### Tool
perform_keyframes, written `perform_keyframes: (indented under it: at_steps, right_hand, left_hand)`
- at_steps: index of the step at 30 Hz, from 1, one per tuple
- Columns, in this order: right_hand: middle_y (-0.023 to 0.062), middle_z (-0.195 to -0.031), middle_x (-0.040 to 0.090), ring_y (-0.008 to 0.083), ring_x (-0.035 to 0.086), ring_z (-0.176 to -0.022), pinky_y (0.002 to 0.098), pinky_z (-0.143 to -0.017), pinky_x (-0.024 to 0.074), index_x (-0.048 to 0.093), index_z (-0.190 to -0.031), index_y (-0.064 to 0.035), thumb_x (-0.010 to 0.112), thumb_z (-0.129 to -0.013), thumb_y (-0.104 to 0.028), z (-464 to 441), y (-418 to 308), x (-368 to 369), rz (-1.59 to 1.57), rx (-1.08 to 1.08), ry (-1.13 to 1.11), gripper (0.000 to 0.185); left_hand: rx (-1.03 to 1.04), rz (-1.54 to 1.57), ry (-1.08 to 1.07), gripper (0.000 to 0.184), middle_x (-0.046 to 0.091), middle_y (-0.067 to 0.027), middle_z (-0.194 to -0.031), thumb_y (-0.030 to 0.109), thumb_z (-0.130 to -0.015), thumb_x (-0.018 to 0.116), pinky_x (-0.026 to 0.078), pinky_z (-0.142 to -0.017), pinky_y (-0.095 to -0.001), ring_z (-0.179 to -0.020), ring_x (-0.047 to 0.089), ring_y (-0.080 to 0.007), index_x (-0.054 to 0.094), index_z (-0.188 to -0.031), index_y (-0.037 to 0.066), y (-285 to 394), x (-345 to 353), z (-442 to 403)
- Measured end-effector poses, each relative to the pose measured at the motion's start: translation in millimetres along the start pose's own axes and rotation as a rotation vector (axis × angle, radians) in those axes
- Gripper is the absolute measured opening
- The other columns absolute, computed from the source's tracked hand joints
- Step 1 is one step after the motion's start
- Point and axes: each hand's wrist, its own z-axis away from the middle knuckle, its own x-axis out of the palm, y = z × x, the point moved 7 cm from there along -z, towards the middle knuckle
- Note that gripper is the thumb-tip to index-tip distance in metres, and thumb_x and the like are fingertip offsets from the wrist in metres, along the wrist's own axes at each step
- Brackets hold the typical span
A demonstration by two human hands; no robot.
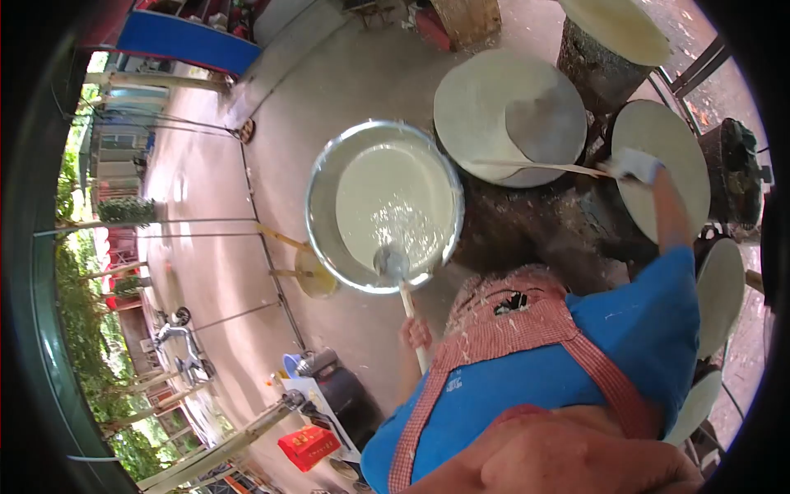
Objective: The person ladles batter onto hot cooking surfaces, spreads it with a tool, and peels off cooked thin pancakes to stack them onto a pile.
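Note:
My left hand (pixel 415 333) is closed round the pale handle of a ladle (pixel 392 262), whose bowl rests at the near side of a large metal basin (pixel 317 230). White liquid batter (pixel 387 193) fills much of the basin. My right hand (pixel 635 166), in a white glove or cloth, grips a long thin wooden stick (pixel 551 166). That stick reaches left over the near part of a round griddle (pixel 469 99) covered in a pale layer. A greyish, blurred patch (pixel 543 128) shows on the griddle's right side. Motion blurs my right fingers.
More round pale-topped griddles (pixel 662 156) stand to the right, another (pixel 617 29) at the upper right. A yellow bucket (pixel 315 273) sits left of the basin. At lower left are a red box (pixel 309 447) and a dark cylinder (pixel 346 399). A bicycle (pixel 181 346) stands farther off.

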Motion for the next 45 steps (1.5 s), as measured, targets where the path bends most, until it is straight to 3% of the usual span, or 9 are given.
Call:
perform_keyframes:
  at_steps: [2, 6, 9, 14, 19, 22, 26, 37, 45]
  right_hand:
    - [0.0038, -0.073, 0.059, 0.0064, 0.049, -0.054, 0.0245, -0.044, 0.0364, 0.062, -0.102, -0.0035, 0.056, -0.070, -0.013, 80, 44, 20, 0.020, 0.197, 0.046, 0.034]
    - [0.0032, -0.079, 0.060, 0.0098, 0.051, -0.063, 0.0228, -0.053, 0.0406, 0.062, -0.099, 0.0015, 0.059, -0.073, -0.013, 152, 59, 147, -0.983, 0.038, 0.472, 0.030]
    - [0.0047, -0.082, 0.065, 0.0090, 0.055, -0.075, 0.0231, -0.069, 0.0433, 0.064, -0.097, -0.0012, 0.064, -0.074, -0.021, 97, -1, 223, -0.187, -0.169, 0.853, 0.030]
    - [0.0195, -0.087, 0.062, 0.0338, 0.059, -0.080, 0.0384, -0.070, 0.0460, 0.061, -0.104, -0.0143, 0.051, -0.081, -0.040, 10, -72, 290, -0.032, -0.192, 0.975, 0.036]
    - [0.0164, -0.073, 0.060, 0.0322, 0.060, -0.065, 0.0427, -0.059, 0.0466, 0.061, -0.098, -0.0152, 0.047, -0.083, -0.042, 60, -4, 261, 0.265, 0.176, 1.100, 0.034]
    - [0.0158, -0.080, 0.062, 0.0321, 0.060, -0.066, 0.0428, -0.059, 0.0468, 0.061, -0.095, -0.0135, 0.047, -0.081, -0.044, 65, -71, 251, -0.221, -0.070, 1.173, 0.036]
    - [0.0138, -0.083, 0.063, 0.0314, 0.060, -0.073, 0.0418, -0.064, 0.0470, 0.062, -0.094, -0.0131, 0.049, -0.080, -0.042, 15, -80, 250, 0.155, -0.128, 1.068, 0.035]
    - [0.0145, -0.088, 0.061, 0.0327, 0.058, -0.083, 0.0432, -0.072, 0.0448, 0.061, -0.098, -0.0170, 0.049, -0.079, -0.041, 16, -84, 228, 0.246, -0.164, 0.813, 0.033]
    - [0.0144, -0.085, 0.061, 0.0339, 0.057, -0.081, 0.0426, -0.069, 0.0450, 0.060, -0.093, -0.0104, 0.050, -0.080, -0.036, 22, -53, 144, 0.100, -0.141, 1.119, 0.030]
  left_hand:
    - [0.087, 0.073, 0.233, 0.018, 0.031, 0.0032, -0.048, 0.018, -0.087, 0.043, 0.028, -0.030, -0.0190, -0.036, 0.030, -0.0048, 0.042, -0.074, 0.006, 3, 7, 6]
    - [-0.017, -0.028, 0.305, 0.026, 0.030, 0.0017, -0.052, 0.011, -0.087, 0.041, 0.026, -0.029, -0.0180, -0.037, 0.029, -0.0056, 0.044, -0.112, 0.015, 39, -11, 16]
    - [-0.065, -0.110, 0.275, 0.035, 0.028, 0.0013, -0.052, 0.010, -0.088, 0.040, 0.025, -0.028, -0.0184, -0.037, 0.029, -0.0059, 0.045, -0.122, 0.018, 27, 33, 22]
    - [-0.266, -0.333, -0.043, 0.028, 0.027, 0.0022, -0.049, 0.012, -0.089, 0.041, 0.024, -0.026, -0.0188, -0.032, 0.025, -0.0050, 0.043, -0.117, 0.017, 19, 67, 54]
    - [-0.345, -0.565, -0.482, 0.036, 0.027, 0.0018, -0.050, 0.009, -0.088, 0.042, 0.025, -0.026, -0.0170, -0.032, 0.025, -0.0042, 0.035, -0.122, 0.020, -4, 127, 85]
    - [-0.251, -0.367, -0.316, 0.034, 0.030, 0.0005, -0.053, 0.010, -0.088, 0.044, 0.028, -0.027, -0.0165, -0.035, 0.029, -0.0044, 0.037, -0.119, 0.018, -13, 118, 81]
    - [-0.176, -0.347, -0.221, 0.044, 0.038, -0.0036, -0.065, 0.012, -0.088, 0.043, 0.032, -0.030, -0.0158, -0.042, 0.036, -0.0057, 0.031, -0.130, 0.017, 1, 78, 67]
    - [-0.348, -0.285, -0.181, 0.018, 0.029, 0.0013, -0.053, 0.016, -0.091, 0.037, 0.027, -0.029, -0.0178, -0.037, 0.029, -0.0063, 0.046, -0.083, 0.003, -8, 39, 37]
    - [-0.215, -0.103, 0.174, 0.022, 0.029, 0.0014, -0.050, 0.015, -0.090, 0.037, 0.025, -0.029, -0.0197, -0.037, 0.029, -0.0062, 0.039, -0.069, 0.006, -31, 34, 26]
